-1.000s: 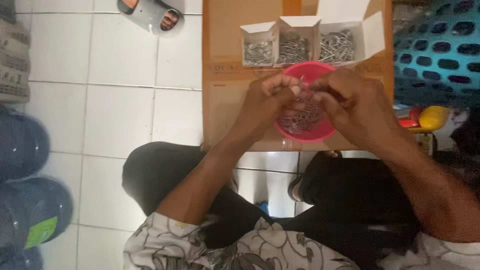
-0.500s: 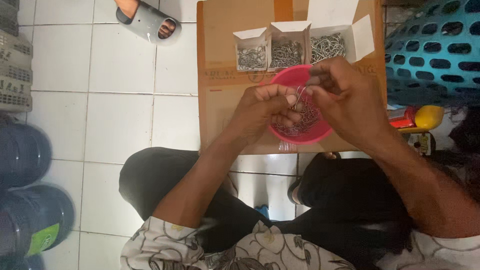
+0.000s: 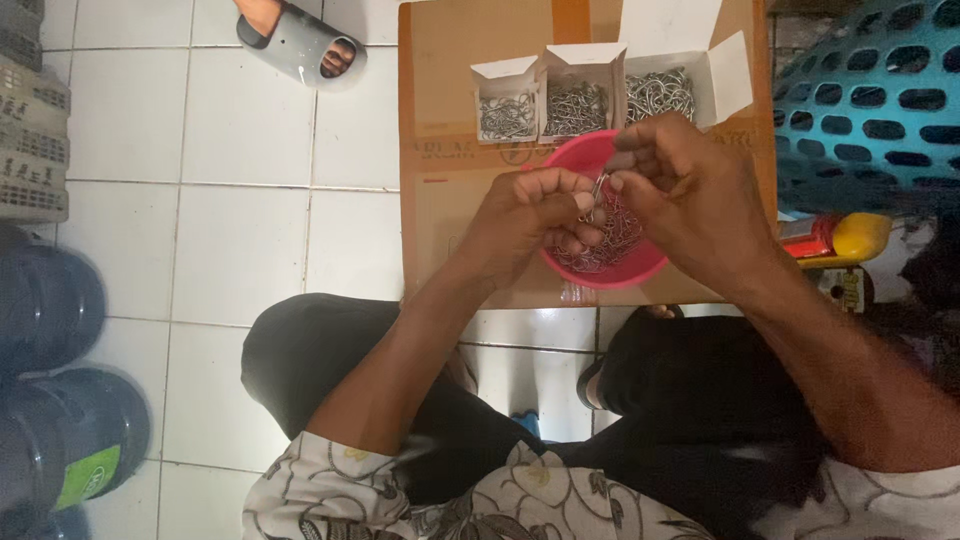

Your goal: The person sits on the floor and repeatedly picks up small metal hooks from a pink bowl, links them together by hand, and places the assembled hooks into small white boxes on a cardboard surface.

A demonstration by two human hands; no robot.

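Small bent silver wire clip (image 3: 598, 188): pinched between left hand (image 3: 530, 222) and right hand (image 3: 690, 200), both closed on it, above a round pink plastic bowl (image 3: 640, 268) with many loose clips left inside. Beyond, on flattened brown cardboard (image 3: 440, 150) over white floor tiles (image 3: 240, 240), three open white boxes (image 3: 580, 100) already hold clips.

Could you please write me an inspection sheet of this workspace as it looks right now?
Surface: flattened cardboard sheet lying on white floor tiles.
Job's things: pink bowl of small metal wire pieces; three open white boxes of similar pieces beyond it.
Clutter: yellow and red item at the cardboard's right edge.
Hands: left hand and right hand pinch one wire piece over the bowl.
Cables: nothing seen.
Surroundings: blue plastic basket, grey sandal, dark containers.
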